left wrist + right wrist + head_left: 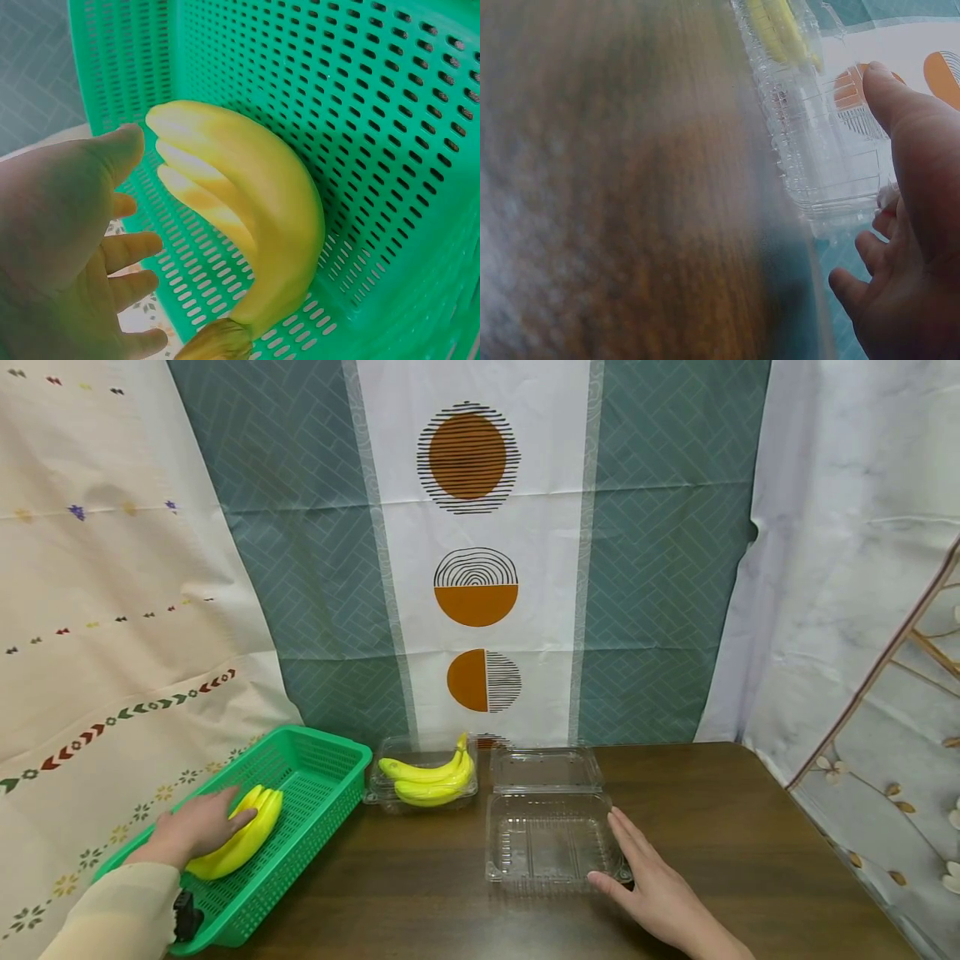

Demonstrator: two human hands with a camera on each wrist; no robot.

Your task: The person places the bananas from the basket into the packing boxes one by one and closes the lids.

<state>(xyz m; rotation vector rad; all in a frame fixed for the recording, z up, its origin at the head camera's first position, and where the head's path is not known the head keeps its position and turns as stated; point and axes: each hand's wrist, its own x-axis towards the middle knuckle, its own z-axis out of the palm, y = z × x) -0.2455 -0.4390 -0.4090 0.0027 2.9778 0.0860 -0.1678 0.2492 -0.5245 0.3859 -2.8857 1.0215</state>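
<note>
A bunch of yellow bananas (262, 195) lies in a green perforated basket (330, 806) at the left. Over the basket, my left hand (198, 827) reaches in beside the bunch; in the left wrist view its fingers are loosely spread, with the thumb near the banana tips. A clear plastic clamshell container (551, 852) stands with its lid raised back in the middle of the table, nothing in it. Against its right side is my right hand (660, 893), fingers extended along the edge and thumb at the front corner.
Behind and left of the clamshell, another clear container (378, 785) holds a bunch of yellow bananas (431, 781). The dark wooden table (720, 827) reaches back to a patterned cloth (480, 693). Hanging cloths border both sides.
</note>
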